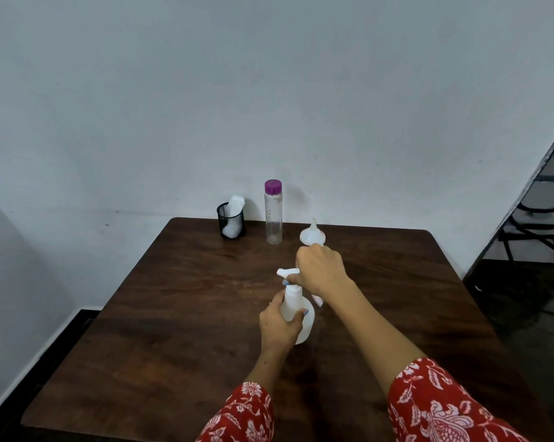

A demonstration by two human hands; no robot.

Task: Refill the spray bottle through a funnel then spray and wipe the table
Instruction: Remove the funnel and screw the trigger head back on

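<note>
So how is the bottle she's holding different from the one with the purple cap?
The spray bottle is cloudy white and squat, with a trigger top; the purple-capped bottle is clear, tall and slim. The spray bottle is gripped by both hands, left hand on its body and right hand on its top, while the other stands untouched near the wall. Both are upright on the table.

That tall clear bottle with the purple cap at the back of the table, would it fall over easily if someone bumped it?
Probably yes. The tall bottle is narrow for its height and stands alone on the table, so a knock near the purple cap could tip it. It looks mostly empty, so likely light. Being round, it would probably roll once down.
</note>
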